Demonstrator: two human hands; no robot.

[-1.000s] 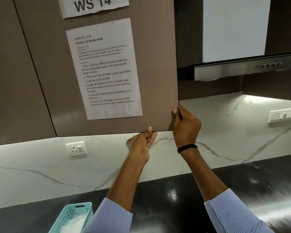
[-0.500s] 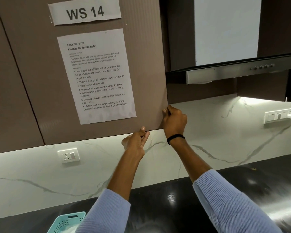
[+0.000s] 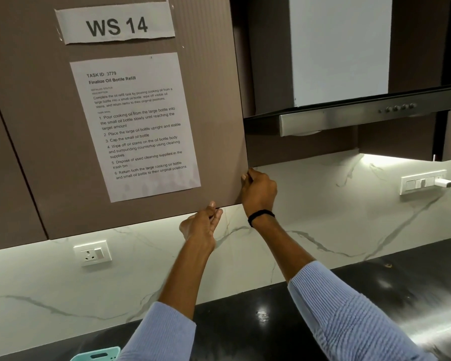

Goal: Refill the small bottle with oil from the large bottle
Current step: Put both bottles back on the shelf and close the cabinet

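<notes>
Neither oil bottle is in view. A brown wall cabinet door (image 3: 214,142) hangs above the counter, with a task sheet (image 3: 138,126) and a "WS 14" label (image 3: 116,23) taped on it. My left hand (image 3: 202,225) pinches the door's bottom edge near its right corner. My right hand (image 3: 258,190) grips the door's right edge just above that corner, fingers hooked behind it. A black band circles the right wrist. The door stands slightly ajar at its right side; the cabinet's inside is hidden.
A steel and black chimney hood (image 3: 349,115) juts out right of the door. Below lie a white marble backsplash (image 3: 310,225) with a socket (image 3: 93,252) and a switch plate (image 3: 425,182), a black countertop (image 3: 245,324), and a teal basket (image 3: 99,355) at the bottom edge.
The view has tilted up and right, so the door and sheet sit lower left in frame. Both hands keep their hold on the door's corner; the basket has nearly left the frame.
</notes>
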